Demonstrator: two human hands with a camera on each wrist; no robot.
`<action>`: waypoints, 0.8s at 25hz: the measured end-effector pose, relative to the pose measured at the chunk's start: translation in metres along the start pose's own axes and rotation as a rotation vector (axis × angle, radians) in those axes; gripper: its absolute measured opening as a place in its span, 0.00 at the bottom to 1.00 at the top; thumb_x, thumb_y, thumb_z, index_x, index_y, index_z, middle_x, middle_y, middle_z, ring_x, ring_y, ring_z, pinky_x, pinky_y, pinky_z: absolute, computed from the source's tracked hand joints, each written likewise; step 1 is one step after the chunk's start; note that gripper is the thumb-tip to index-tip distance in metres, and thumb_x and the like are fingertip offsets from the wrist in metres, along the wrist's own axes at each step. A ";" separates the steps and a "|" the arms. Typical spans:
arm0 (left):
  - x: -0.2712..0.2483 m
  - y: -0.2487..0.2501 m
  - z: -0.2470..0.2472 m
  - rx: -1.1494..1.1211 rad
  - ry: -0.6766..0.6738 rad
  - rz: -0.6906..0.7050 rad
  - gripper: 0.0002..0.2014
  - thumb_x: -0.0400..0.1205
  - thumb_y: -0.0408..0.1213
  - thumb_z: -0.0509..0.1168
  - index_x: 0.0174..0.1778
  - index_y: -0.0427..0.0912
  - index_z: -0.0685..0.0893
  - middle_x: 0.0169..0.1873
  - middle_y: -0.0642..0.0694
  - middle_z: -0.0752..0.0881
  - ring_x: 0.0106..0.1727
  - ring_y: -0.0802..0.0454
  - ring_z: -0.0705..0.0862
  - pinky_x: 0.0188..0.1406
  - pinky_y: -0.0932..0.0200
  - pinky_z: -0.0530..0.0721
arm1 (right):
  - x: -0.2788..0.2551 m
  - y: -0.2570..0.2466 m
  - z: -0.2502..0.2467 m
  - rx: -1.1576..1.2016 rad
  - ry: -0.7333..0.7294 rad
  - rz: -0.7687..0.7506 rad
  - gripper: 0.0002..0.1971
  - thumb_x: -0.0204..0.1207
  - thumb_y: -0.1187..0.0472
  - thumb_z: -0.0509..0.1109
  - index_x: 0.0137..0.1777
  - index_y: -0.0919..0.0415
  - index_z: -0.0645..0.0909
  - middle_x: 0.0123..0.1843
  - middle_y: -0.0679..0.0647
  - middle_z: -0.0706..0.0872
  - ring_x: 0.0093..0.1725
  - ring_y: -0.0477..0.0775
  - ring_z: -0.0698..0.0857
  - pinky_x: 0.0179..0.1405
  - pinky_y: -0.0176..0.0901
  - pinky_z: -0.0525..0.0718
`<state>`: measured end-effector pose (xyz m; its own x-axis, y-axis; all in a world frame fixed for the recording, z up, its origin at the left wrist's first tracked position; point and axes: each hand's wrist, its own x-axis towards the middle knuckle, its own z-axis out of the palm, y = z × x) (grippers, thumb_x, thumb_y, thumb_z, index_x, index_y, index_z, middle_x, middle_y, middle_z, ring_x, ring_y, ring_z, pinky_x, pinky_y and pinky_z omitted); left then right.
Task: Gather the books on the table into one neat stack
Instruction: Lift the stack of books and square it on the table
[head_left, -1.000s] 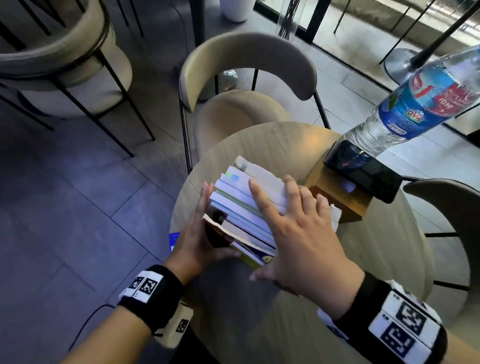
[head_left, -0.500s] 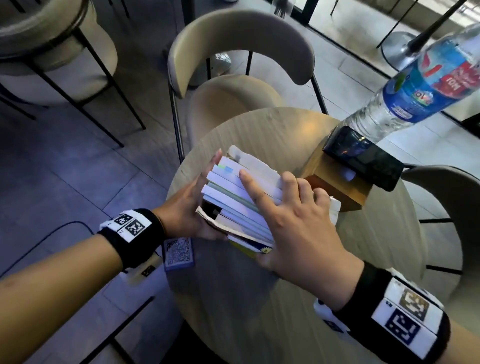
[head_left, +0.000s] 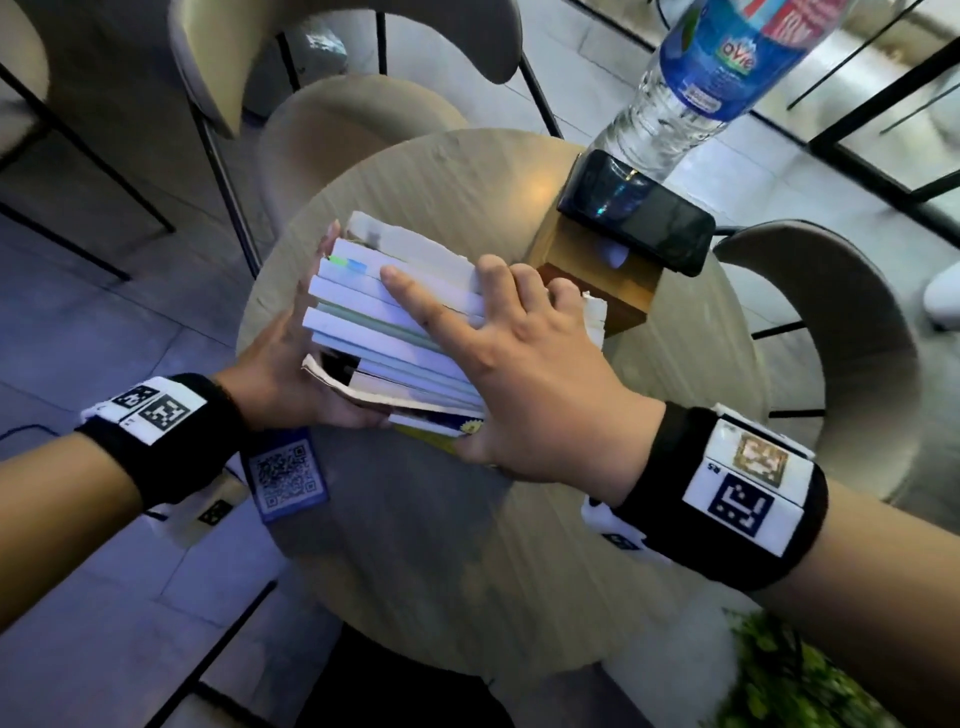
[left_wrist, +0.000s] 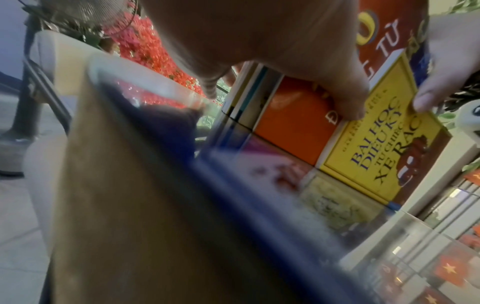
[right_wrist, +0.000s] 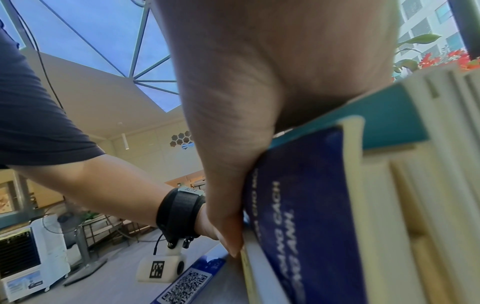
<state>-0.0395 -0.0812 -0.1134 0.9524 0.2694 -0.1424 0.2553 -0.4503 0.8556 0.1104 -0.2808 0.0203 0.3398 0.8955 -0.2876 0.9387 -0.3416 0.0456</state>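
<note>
Where hands (head_left: 524, 374) press, books (head_left: 374, 332) are partly hidden.

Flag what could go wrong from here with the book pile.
1. The books lie staggered between left hand and right hand; squeezing harder might crumple the torn cover sticking out.
2. They sit close to the wooden block; a push toward it could knock the phone off it.
</note>
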 end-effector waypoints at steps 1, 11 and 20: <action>0.001 0.004 0.000 0.000 0.036 0.028 0.80 0.51 0.72 0.82 0.89 0.31 0.48 0.87 0.48 0.62 0.88 0.58 0.60 0.86 0.58 0.63 | 0.000 0.000 0.001 -0.003 0.006 -0.003 0.67 0.53 0.34 0.78 0.90 0.37 0.42 0.74 0.64 0.69 0.65 0.67 0.73 0.61 0.64 0.73; -0.006 0.071 -0.012 0.301 0.212 0.387 0.65 0.66 0.67 0.75 0.88 0.61 0.35 0.83 0.57 0.55 0.85 0.42 0.64 0.80 0.46 0.69 | -0.023 0.028 -0.002 0.077 0.153 -0.061 0.61 0.61 0.29 0.74 0.91 0.38 0.44 0.73 0.64 0.69 0.68 0.67 0.73 0.65 0.64 0.73; 0.018 0.201 -0.032 0.982 -0.059 0.419 0.59 0.65 0.69 0.72 0.90 0.59 0.50 0.71 0.30 0.72 0.69 0.29 0.73 0.71 0.37 0.72 | -0.064 0.051 0.067 0.619 0.590 -0.004 0.74 0.57 0.37 0.88 0.89 0.39 0.33 0.78 0.77 0.66 0.81 0.76 0.69 0.76 0.68 0.75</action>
<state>0.0241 -0.1395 0.0721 0.9951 -0.0960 0.0235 -0.0974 -0.9928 0.0699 0.1325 -0.3744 -0.0227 0.4721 0.8404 0.2662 0.7979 -0.2790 -0.5344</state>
